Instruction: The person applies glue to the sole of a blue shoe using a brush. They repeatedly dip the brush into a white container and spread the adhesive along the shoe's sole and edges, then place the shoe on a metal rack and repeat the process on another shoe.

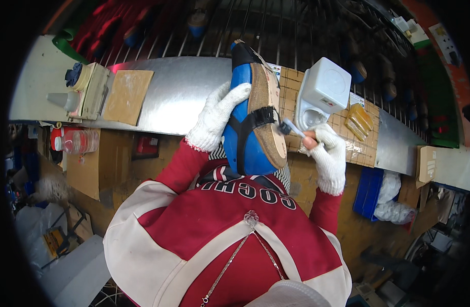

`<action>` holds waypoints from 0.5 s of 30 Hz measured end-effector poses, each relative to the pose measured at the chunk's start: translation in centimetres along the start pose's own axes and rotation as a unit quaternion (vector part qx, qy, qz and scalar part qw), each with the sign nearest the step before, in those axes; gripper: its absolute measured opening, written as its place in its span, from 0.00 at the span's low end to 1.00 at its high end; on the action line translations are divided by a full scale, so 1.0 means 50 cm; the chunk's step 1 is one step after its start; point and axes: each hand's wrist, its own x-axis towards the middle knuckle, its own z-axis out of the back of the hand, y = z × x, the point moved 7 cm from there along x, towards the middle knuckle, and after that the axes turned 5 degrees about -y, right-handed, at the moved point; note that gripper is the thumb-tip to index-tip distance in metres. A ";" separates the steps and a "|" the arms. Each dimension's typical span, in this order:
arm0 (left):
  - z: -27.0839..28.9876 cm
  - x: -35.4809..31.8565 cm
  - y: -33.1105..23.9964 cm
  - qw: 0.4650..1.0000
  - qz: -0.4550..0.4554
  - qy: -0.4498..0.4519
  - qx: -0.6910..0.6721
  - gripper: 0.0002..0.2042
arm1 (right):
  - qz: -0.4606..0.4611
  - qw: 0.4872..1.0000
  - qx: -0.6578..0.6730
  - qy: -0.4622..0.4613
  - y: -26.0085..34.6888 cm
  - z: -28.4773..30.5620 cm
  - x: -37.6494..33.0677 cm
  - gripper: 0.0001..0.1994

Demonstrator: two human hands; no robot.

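A blue shoe last (254,153) with black sandal straps (251,123) and a brown insole (259,84) is held tilted over the bench edge, its sole side facing right. My left hand (217,115), in a white knit glove, grips the last from its left side, thumb across the blue surface. My right hand (329,156), gloved with bare fingertips showing, pinches a small brush (295,127) with a pale handle. The brush's dark tip is at the right edge of the sole, near the strap; whether it touches cannot be made out. Just beyond this hand stands a white plastic dispenser (327,87) with a round cup (312,118).
A gridded brown board (368,148) lies under the dispenser, with an amber block (359,123) on it. Leftward on the metal bench (178,77) is a tan sheet (127,94). Behind runs a rack of metal bars (219,30) carrying more lasts. A blue bin (367,192) is at lower right.
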 end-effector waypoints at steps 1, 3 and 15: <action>0.004 0.002 0.000 1.000 0.002 -0.010 -0.010 0.31 | -0.011 1.000 -0.001 0.001 0.005 0.007 -0.014 0.10; 0.006 0.004 -0.009 1.000 -0.020 -0.003 0.007 0.32 | 0.000 0.998 -0.054 0.013 0.019 0.017 -0.028 0.11; 0.028 0.009 0.000 0.996 -0.052 -0.015 0.069 0.36 | 0.154 0.946 -0.286 -0.003 0.076 -0.012 -0.009 0.09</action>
